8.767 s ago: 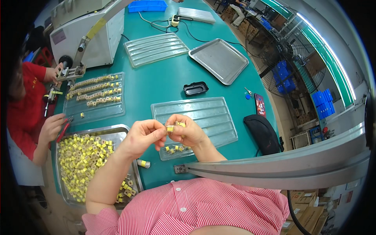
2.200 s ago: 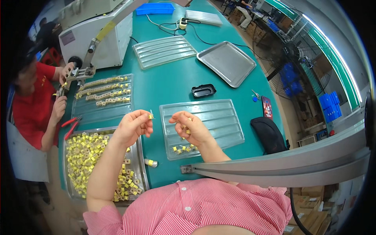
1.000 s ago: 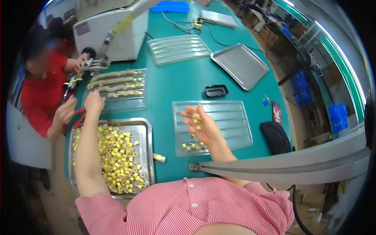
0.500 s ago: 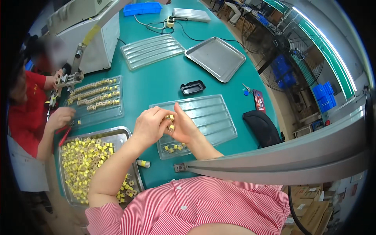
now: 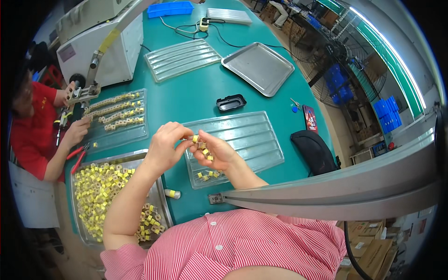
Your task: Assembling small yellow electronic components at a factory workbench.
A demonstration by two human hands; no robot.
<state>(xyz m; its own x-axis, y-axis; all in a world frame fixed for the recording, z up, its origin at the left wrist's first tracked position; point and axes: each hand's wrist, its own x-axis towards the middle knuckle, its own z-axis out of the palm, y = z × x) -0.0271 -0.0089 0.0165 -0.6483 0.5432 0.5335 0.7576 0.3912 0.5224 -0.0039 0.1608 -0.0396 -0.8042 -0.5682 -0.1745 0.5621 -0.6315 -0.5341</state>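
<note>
Above the green counter point(image 5: 186, 100), the person's left hand point(image 5: 165, 146) has its grip pinching a yellow-banded component point(image 5: 195, 138) beside the right hand point(image 5: 222, 154), whose curled grip cradles several similar pieces point(image 5: 206, 152), with a ribbed clear tray point(image 5: 254, 135) at three o'clock and a loaded steel tray point(image 5: 156, 190) at eight.

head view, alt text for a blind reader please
The left hand touches yellow-banded electronic components held in the right hand, over a ribbed clear plastic tray. At left, a metal tray holds a heap of similar components, near a co-worker in red.
</note>
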